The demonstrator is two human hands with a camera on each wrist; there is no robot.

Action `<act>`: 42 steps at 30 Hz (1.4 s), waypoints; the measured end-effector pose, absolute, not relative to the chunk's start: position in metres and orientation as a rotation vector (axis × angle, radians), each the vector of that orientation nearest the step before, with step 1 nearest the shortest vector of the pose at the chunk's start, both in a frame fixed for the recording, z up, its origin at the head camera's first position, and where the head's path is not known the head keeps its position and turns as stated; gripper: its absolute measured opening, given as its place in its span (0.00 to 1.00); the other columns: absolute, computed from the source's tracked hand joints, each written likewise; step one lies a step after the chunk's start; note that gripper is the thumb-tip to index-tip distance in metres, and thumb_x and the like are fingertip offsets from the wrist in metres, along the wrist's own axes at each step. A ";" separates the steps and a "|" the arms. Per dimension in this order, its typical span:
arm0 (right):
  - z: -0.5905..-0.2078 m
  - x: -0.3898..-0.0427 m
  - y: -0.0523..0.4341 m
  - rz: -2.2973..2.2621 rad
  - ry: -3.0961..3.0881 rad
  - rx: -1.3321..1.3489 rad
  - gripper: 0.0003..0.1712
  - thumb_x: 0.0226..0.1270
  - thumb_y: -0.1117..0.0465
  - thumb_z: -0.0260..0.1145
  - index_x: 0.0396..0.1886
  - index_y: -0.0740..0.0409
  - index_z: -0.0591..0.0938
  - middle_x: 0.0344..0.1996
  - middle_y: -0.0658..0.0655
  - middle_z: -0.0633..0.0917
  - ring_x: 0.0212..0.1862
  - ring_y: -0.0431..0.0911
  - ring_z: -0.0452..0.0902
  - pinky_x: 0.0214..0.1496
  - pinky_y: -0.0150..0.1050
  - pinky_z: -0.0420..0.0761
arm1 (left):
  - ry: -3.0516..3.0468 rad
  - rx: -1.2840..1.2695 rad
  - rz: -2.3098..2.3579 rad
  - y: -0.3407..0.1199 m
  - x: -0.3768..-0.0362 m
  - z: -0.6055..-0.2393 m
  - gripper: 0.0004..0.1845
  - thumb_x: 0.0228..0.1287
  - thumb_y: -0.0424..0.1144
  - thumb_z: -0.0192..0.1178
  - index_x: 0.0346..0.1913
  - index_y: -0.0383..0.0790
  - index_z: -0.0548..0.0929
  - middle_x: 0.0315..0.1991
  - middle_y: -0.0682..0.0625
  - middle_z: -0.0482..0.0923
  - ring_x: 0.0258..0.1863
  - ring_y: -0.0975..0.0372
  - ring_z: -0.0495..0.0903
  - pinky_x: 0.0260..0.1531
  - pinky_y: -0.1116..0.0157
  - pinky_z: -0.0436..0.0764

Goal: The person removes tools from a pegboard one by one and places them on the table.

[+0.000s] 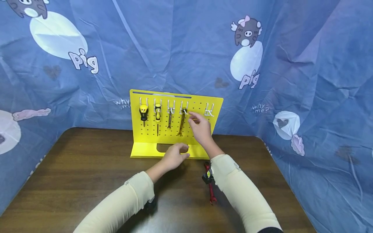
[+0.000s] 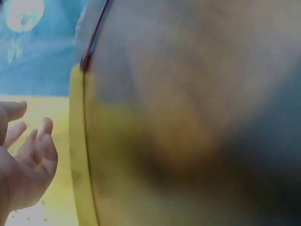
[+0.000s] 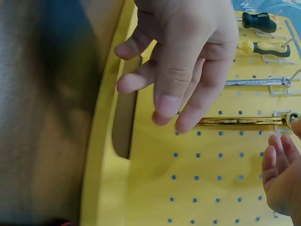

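Up front, a yellow pegboard stand (image 1: 175, 129) sits mid-table against a blue printed cloth backdrop (image 1: 306, 81). Hung on its hooks, left to right: black-handled screwdriver (image 1: 143, 113), yellow-handled screwdriver (image 1: 157, 114), silver wrench (image 1: 170, 118), gold wrench (image 1: 182, 123); an empty hook (image 1: 208, 110) hangs further right. Right hand (image 1: 200, 127) is raised to the board, fingers loosely spread, fingertips at the gold wrench's top end; probably touching it, though no clear grip shows. Left hand (image 1: 175, 156) rests over the stand's base lip by the slot (image 1: 163, 148), fingers relaxed, holding nothing. A red tool (image 1: 210, 186) lies on the table (image 1: 73, 174) partly under the right sleeve (image 1: 242, 194). Open tabletop left of the stand; the cloth closes in at the table's right edge.
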State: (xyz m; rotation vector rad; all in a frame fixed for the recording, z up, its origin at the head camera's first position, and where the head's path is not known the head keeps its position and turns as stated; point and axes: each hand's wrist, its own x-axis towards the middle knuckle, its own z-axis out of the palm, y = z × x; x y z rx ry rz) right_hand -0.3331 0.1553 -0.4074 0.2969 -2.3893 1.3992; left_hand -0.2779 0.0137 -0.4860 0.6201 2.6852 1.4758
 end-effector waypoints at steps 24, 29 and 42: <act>-0.388 -0.353 0.141 1.430 -2.363 0.318 0.13 0.72 0.70 0.64 0.53 0.59 0.84 0.42 0.59 0.85 0.44 0.50 0.81 0.48 0.42 0.81 | 2.861 0.262 1.482 -0.003 -0.314 -0.482 0.26 0.73 0.36 0.60 0.72 0.37 0.71 0.65 0.41 0.75 0.66 0.48 0.72 0.63 0.49 0.73; -0.391 -0.353 0.136 1.456 -2.332 0.315 0.10 0.71 0.70 0.64 0.50 0.59 0.83 0.41 0.59 0.86 0.43 0.50 0.81 0.48 0.42 0.81 | 2.875 0.280 1.466 -0.003 -0.316 -0.482 0.25 0.73 0.36 0.60 0.70 0.38 0.73 0.62 0.43 0.79 0.63 0.49 0.75 0.59 0.50 0.76; -0.390 -0.348 0.141 1.549 -2.343 0.320 0.09 0.73 0.68 0.64 0.49 0.58 0.84 0.40 0.57 0.83 0.41 0.49 0.80 0.44 0.41 0.83 | 2.912 0.388 1.435 0.002 -0.309 -0.482 0.10 0.71 0.37 0.63 0.50 0.37 0.88 0.37 0.48 0.87 0.35 0.59 0.83 0.37 0.58 0.82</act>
